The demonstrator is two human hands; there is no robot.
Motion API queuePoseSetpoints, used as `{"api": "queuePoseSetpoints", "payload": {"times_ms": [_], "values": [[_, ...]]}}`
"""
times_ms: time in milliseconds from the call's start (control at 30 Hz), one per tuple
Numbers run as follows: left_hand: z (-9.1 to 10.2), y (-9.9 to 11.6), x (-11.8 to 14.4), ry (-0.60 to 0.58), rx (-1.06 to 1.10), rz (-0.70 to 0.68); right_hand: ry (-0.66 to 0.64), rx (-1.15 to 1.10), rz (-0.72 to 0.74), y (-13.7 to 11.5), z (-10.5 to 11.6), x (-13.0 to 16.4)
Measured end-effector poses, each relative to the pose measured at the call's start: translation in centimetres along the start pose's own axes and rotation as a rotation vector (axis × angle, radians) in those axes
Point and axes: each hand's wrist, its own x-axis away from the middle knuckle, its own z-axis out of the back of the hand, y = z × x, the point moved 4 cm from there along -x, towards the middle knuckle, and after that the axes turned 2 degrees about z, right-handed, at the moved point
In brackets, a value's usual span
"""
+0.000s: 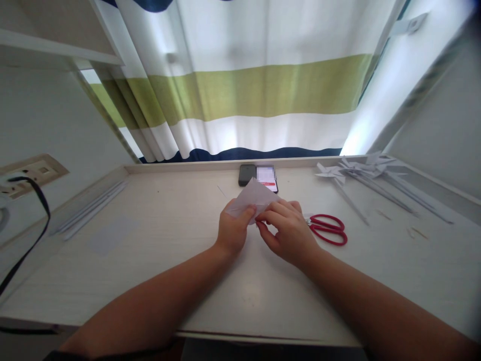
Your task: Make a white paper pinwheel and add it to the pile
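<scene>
A sheet of white paper [252, 194] is held up above the desk with one corner pointing away from me. My left hand [233, 228] grips its left side, the thumb lying on top of the sheet. At the near edge my right hand [285, 225] has thumb and index finger pinched close together against the paper. Whether anything small sits in that pinch is hidden. Red-handled scissors [328, 229] lie just right of my right hand, their blades mostly covered by it.
Behind the paper are a black box-like object [247, 175] and a phone [267, 175] with a lit screen. Paper pinwheels [332, 173] on sticks lie at the back right. Rolled paper sticks [92, 209] and a flat paper sheet [112, 234] rest at left. A black cable [41, 200] hangs far left.
</scene>
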Motion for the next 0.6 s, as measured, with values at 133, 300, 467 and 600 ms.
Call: {"api": "queuePoseSetpoints", "payload": {"times_ms": [133, 300, 467, 600], "values": [[-0.21, 0.37, 0.21, -0.024, -0.044, -0.006, 0.056, 0.002, -0.062, 0.19, 0.2, 0.01], [-0.42, 0.31, 0.48, -0.065, -0.066, 0.053, 0.117, 0.006, -0.122, 0.43, 0.36, 0.01], [-0.56, 0.29, 0.79, -0.068, -0.06, 0.105, 0.122, -0.004, -0.157, 0.79, 0.43, 0.03], [-0.77, 0.55, 0.98, -0.084, -0.05, 0.102, 0.133, 0.0, -0.177, 1.04, 0.79, 0.03]]}}
